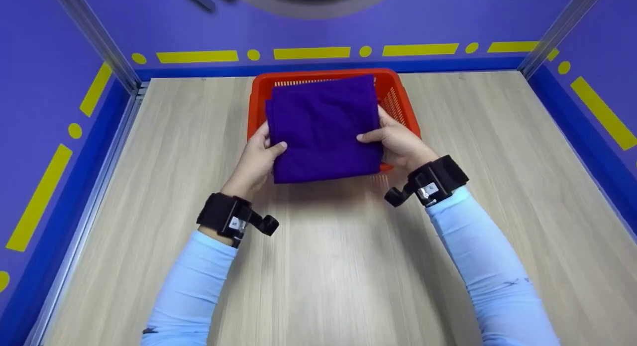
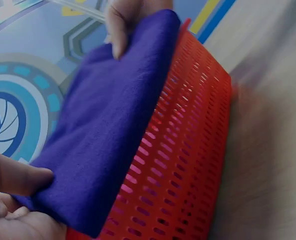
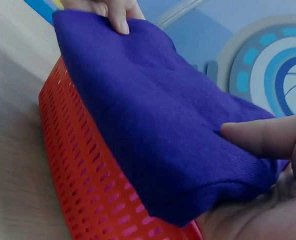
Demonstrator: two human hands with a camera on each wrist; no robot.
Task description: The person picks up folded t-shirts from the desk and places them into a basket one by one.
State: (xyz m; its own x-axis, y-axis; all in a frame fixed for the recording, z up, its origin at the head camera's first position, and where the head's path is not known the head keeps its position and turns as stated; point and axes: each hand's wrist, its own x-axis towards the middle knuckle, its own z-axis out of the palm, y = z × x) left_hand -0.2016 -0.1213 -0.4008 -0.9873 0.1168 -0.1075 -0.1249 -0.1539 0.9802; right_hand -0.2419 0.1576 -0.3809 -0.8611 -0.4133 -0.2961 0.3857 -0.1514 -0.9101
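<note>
A folded purple cloth (image 1: 323,132) is held flat by its two sides over a red plastic basket (image 1: 409,112). My left hand (image 1: 256,159) pinches its left edge, thumb on top and the other fingers underneath. On the opposite edge my right hand (image 1: 398,142) grips it the same way, its thumb lying across the top face. Both wrist views show the cloth (image 2: 108,115) above the basket's slotted side wall (image 3: 88,165). Most of the basket's inside is hidden beneath the cloth; something pink shows through the slots.
The basket stands on a wood-grain table (image 1: 318,266) near its back edge. Blue panels with yellow marks (image 1: 311,53) rise behind and at both sides. A metal rail (image 1: 99,186) runs along the table's left edge. Each wrist wears a black strap with a small camera arm.
</note>
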